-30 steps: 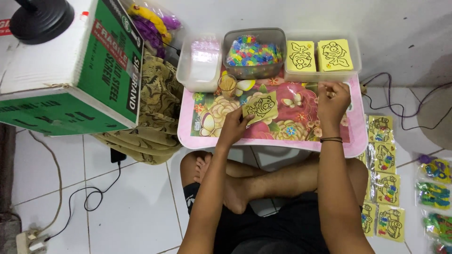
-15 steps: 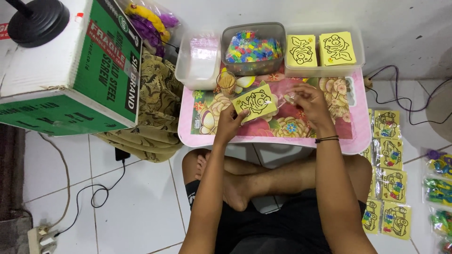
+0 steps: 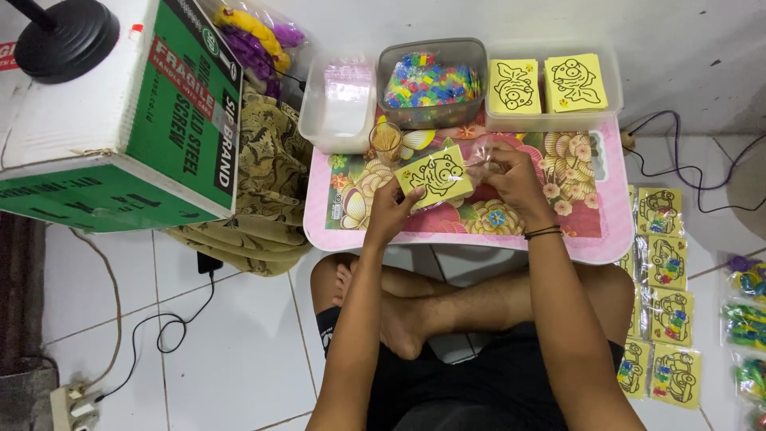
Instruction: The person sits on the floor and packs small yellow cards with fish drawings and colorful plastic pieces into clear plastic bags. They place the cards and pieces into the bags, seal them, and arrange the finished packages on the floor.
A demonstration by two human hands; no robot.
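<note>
My left hand (image 3: 392, 214) pinches one yellow square card with a black line drawing (image 3: 436, 175) by its lower corner, holding it just above my pink floral lap table (image 3: 602, 231). My right hand (image 3: 515, 179) is closed round one clear plastic sleeve (image 3: 481, 152) just beside the card. Behind stand three clear plastic tubs: one of bright beads (image 3: 431, 80), one empty-looking (image 3: 345, 104), one carrying two more yellow cards (image 3: 550, 84). Five packed cards (image 3: 661, 279) lie on the floor at my right.
</note>
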